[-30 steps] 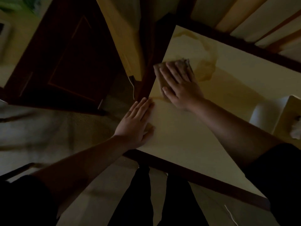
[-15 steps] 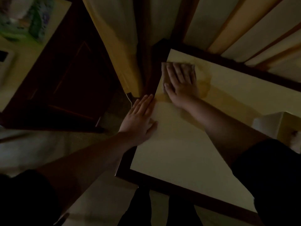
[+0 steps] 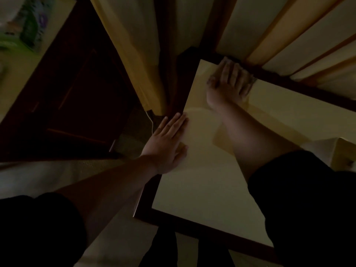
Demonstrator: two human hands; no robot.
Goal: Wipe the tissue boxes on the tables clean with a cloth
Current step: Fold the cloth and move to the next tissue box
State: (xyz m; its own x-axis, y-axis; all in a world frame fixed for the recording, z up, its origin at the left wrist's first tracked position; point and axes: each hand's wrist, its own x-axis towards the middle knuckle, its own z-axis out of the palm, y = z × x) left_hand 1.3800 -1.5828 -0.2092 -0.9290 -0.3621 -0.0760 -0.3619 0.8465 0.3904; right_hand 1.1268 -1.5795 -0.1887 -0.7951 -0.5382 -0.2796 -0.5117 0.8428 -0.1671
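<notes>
The scene is dim. My right hand (image 3: pixel 228 84) lies flat with straight fingers on a cloth (image 3: pixel 251 81), pressing it onto the far corner of a pale table top (image 3: pixel 208 182); only the cloth's edge shows past my fingers. My left hand (image 3: pixel 166 145) rests flat and open on the table's left edge. A pale tissue box (image 3: pixel 342 153) stands at the right edge of the view, partly hidden behind my right sleeve, away from both hands.
The table has a dark wooden frame (image 3: pixel 192 228). Curtains (image 3: pixel 134 45) hang behind it, with a thin white cord (image 3: pixel 150 120) at the floor. A dark cabinet (image 3: pixel 63 105) stands to the left, with a colourful pack (image 3: pixel 28 29) on a pale surface.
My right hand has slid the cloth away from me across the table top to its far corner. My left hand has stayed on the left edge. The view has shifted.
</notes>
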